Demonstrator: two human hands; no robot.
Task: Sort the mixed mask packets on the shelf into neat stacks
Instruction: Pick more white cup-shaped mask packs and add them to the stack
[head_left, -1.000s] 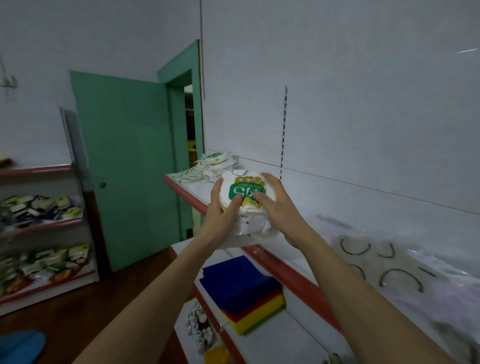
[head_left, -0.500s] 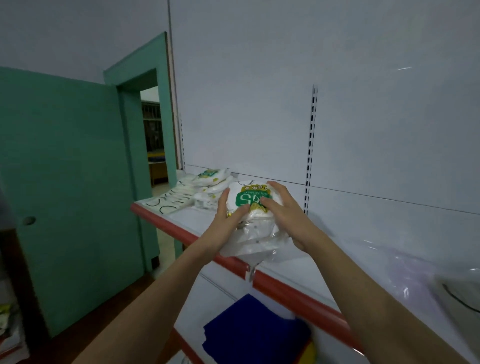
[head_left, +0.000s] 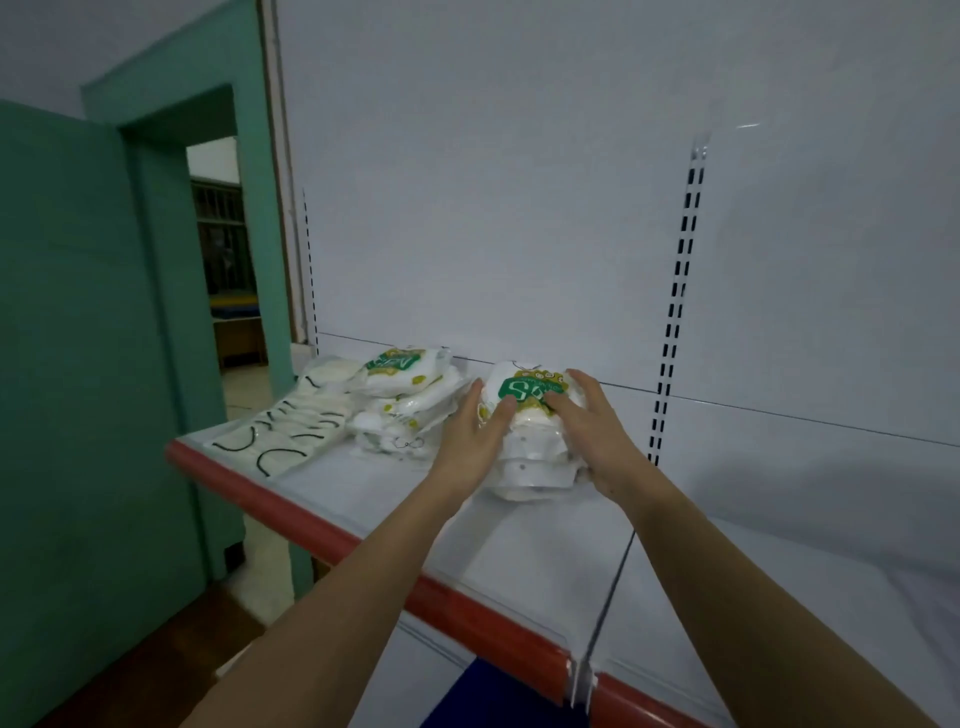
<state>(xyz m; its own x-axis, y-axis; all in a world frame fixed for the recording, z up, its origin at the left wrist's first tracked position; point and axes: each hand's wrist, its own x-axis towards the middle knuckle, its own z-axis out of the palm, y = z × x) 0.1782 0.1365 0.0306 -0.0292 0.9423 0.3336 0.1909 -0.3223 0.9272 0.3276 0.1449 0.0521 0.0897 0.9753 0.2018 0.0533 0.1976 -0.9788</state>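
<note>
Both hands are closed around 1 bundle of mask packets (head_left: 527, 436) that sits on the shelf (head_left: 524, 540) close to its back edge, just left of the slotted upright (head_left: 675, 291). The left hand (head_left: 475, 434) cups the bundle's left side with its thumb pressed onto the green label on top; the right hand (head_left: 587, 431) wraps the right side, fingers spread over the top packet. The grip looks like a squeeze to square the packets up, and whether the bundle rests fully on the shelf or is partly borne by the hands cannot be told.

The work looks partly done. Toward the shelf's left end, a second pile of green-label packets (head_left: 402, 400) stands just beside the held bundle, but its lower packets are splayed and untidy. Further left, at the front left corner, flat white masks with black ear loops (head_left: 291, 431) lie in a loose row. These probably need straightening, and the held bundle needs aligning with its neighbour.

The held bundle's long axis runs from the front edge toward the back wall, label end farthest from the person, the printed face up and tilted slightly toward the camera.
</note>
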